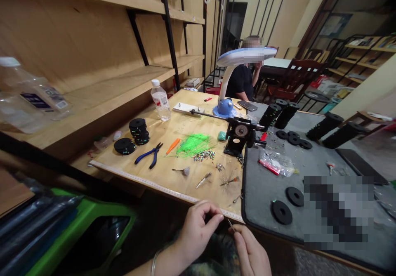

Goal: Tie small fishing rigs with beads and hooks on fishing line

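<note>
Just off the table's front edge, my left hand (200,226) has its thumb and forefinger pinched together; what lies between them is too small to make out. Close on its right, my right hand (252,249) grips a thin needle-like metal piece (230,224) whose tip points toward the left fingertips. On the wood before the hands lie a small bundle of fine wires (204,180), another spiky bundle with an orange bead (229,181) and a grey brush-like tuft (185,171). Behind them are bright green strands (193,145) and a heap of coloured beads (204,156).
Blue-handled pliers (149,155), an orange pointed tool (172,147) and black spools (124,146) lie left. A black winding device (239,135) stands at centre, with a lamp (225,107) behind. More black foam discs (281,212) rest on the grey mat (260,197). A person (243,80) sits beyond.
</note>
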A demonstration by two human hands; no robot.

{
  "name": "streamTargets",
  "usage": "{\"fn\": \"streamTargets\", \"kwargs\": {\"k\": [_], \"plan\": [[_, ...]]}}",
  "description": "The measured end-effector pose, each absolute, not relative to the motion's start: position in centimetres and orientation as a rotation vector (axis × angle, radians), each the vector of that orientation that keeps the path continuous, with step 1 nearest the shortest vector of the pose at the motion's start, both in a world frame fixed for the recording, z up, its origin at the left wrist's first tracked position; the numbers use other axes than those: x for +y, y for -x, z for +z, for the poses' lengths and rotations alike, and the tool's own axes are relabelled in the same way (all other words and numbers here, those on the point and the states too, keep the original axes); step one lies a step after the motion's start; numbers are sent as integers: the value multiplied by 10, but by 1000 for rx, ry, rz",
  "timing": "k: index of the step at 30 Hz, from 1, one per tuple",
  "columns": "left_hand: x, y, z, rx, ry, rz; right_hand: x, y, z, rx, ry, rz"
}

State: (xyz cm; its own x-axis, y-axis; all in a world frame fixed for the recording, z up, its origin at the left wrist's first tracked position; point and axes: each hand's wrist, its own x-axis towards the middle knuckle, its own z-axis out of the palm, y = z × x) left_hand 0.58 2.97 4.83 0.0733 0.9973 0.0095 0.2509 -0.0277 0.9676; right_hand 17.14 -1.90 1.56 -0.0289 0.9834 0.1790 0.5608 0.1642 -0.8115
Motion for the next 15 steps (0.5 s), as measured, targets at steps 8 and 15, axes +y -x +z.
{"fn": "streamTargets", "kwargs": {"k": [8, 15], "plan": [[25, -7, 50, 1309, -1591, 1001, -9, -175, 18, -1807, 1418, 721], [24, -9, 47, 1281, -1591, 991, -9, -175, 18, -1820, 1427, 735]]}}
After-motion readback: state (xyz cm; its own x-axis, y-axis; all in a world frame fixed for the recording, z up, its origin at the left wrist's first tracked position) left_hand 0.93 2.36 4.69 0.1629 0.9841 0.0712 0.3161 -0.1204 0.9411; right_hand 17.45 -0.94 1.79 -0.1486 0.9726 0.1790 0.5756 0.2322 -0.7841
